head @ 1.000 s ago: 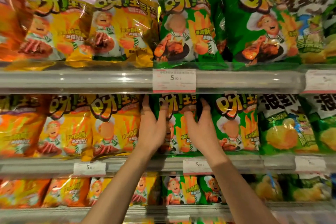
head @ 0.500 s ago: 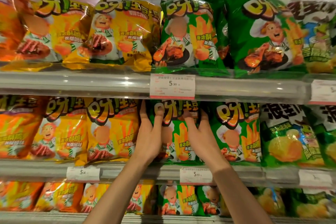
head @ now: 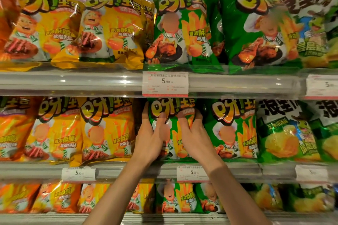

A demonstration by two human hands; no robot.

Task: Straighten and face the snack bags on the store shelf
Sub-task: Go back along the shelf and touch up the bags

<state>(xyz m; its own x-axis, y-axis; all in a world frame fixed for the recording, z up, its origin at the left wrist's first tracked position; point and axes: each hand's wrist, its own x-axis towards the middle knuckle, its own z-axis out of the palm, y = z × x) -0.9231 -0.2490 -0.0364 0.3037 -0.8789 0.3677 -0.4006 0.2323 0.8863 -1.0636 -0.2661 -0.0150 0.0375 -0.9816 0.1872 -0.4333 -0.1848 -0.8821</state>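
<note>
Snack bags fill three shelves; the one in hand is a green bag (head: 173, 126) on the middle shelf (head: 237, 169), standing between a yellow bag (head: 108, 129) on its left and a second green bag (head: 232, 128) on its right. Left hand (head: 149, 139) grips the bag's left edge, thumb across the front, fingers reaching behind the edge. Right hand (head: 194, 137) holds the right side the same way, thumb on the front, fingertips tucked between the two green bags. Bag looks upright, front outward, top just under the price tag (head: 165, 83) of the shelf above.

Risks, judged: squeezing too hard could crush the contents or crease the front. Pulling forward could drag the right neighbour askew, since fingers sit between them. Bag could tip off the shelf lip if released too far forward.
</note>
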